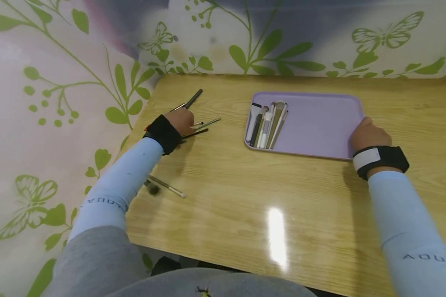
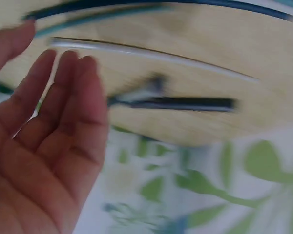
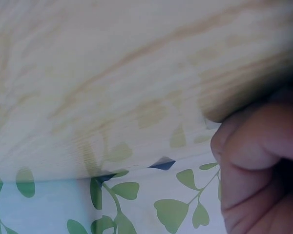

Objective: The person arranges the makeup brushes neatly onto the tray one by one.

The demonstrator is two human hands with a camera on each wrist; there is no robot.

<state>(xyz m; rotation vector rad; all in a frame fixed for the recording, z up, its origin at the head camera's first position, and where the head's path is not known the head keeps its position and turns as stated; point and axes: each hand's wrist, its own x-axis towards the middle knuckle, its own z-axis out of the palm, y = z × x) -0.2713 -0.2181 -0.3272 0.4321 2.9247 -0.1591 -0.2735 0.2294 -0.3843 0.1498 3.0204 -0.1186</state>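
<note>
Wooden tabletop: back edge is meeting the leaf-print wall at 12 o'clock, near edge is running past the person's torso at 6. Lavender tray is lying flat at 2 to 3 o'clock, rim slightly raised, its long sides running roughly 9 to 3. Row of makeup brushes is filling the tray's 9 o'clock end, handles lying side by side; plain lavender floor is showing from there over to 3. A wide stretch of wood is separating the tray from the loose brushes at 10; more wood is spreading below the tray toward 6, with glare at 5.

Left hand is hovering at 10 among loose brushes: black handle is pointing to 1, green handle and dark brush are pointing to 2. Wrist view is showing it released, palm visible, fingers nearly straight, thumb standing apart, fingertips just beside a silver handle. Tan-handled brush and dark-bristled brush are lying at 8, partly hidden by the left forearm.

Right hand is grasping the tray's 3 o'clock rim, fingers curling; exact finger contact is staying hidden. Right forearm is pointing to 11, left to 1.
</note>
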